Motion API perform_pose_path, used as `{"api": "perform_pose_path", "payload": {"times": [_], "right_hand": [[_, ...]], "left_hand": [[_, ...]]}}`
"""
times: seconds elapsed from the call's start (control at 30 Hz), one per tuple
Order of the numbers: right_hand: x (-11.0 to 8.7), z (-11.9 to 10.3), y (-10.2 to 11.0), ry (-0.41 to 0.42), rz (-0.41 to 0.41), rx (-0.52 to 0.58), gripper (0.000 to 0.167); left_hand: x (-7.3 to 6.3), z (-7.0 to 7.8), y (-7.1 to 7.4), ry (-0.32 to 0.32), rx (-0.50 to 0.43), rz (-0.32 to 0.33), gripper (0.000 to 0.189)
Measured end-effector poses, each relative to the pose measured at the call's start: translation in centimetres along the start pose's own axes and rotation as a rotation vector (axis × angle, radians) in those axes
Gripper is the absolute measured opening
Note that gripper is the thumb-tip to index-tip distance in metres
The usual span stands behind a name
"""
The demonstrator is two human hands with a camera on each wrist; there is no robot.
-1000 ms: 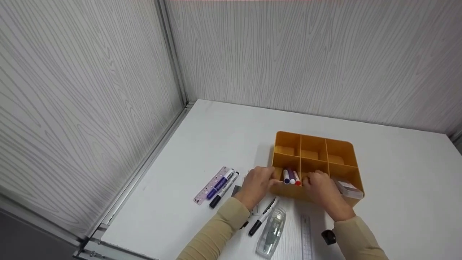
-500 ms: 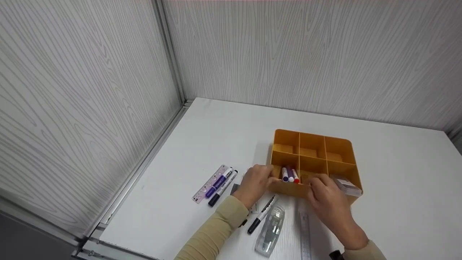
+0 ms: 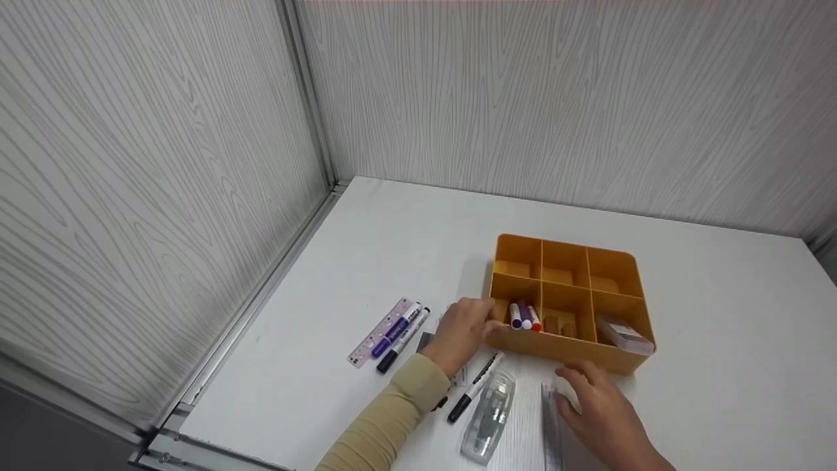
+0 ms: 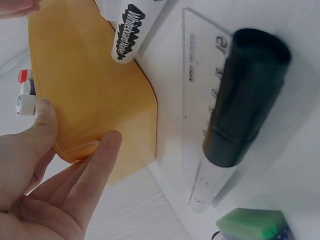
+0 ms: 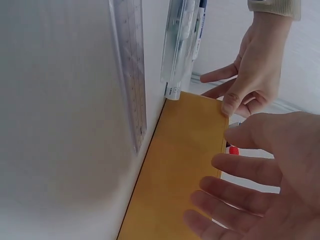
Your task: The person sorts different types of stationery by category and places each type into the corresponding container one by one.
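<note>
An orange box with six compartments [image 3: 592, 353] stands on the table. My left hand [image 3: 461, 333] grips its front left corner, thumb at the rim and fingers along the outer wall in the left wrist view. Several capped markers [image 3: 525, 316] stand in the front left compartment. Small brownish pieces [image 3: 559, 326] lie in the front middle one, and a clear plastic case [image 3: 626, 337] leans in the front right one. My right hand [image 3: 605, 415] hovers in front of the box with relaxed, spread fingers, holding nothing. Just left of it lies a clear ruler [image 3: 551, 428].
A transparent oblong case [image 3: 488, 418] and a black-capped whiteboard marker [image 3: 475, 388] lie before the box. Further left are a pink ruler [image 3: 379, 332], a purple marker [image 3: 395, 333] and another black-capped marker [image 3: 403, 341]. Items under my left forearm are partly hidden. Panelled walls [image 3: 523, 98] border the table.
My right hand has left the front middle compartment and moved back toward me, over the ruler's right side, its fingers spreading. The brownish pieces there now show. My left hand stays on the box.
</note>
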State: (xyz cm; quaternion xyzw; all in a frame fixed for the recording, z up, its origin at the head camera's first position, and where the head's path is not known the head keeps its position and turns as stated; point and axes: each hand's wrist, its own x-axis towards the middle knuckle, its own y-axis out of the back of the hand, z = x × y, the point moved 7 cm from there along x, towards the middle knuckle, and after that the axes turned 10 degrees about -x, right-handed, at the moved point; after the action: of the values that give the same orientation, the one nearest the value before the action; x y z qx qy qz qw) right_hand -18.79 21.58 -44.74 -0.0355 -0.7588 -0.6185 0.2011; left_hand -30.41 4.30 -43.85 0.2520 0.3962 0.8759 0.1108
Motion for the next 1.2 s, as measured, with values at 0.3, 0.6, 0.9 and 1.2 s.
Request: {"api": "perform_pose_path", "payload": {"times": [0.3,0.6,0.9,1.2], "right_hand": [[-1.3,1.0,-4.1,-0.171,-0.438,-0.03,0.058],[-2.4,1.3,-6.1,-0.234,-0.647,-0.046,0.077],[-2.1,0.9,-5.8,-0.217,-0.634,-0.019,0.046],[-1.9,0.7,-5.0,-0.222,-0.581,-0.045,0.035]], "left_hand": [[-0.2,-0.1,0.0,-0.002,-0.035,-0.004,0.021],[-0.2,0.0,-0.1,0.0,-0.009,-0.013,0.021],[-0.2,0.2,0.1,-0.014,0.028,-0.016,0.022],[-0.2,0.3,0.2,-0.018,0.007,-0.001,0.021]]}}
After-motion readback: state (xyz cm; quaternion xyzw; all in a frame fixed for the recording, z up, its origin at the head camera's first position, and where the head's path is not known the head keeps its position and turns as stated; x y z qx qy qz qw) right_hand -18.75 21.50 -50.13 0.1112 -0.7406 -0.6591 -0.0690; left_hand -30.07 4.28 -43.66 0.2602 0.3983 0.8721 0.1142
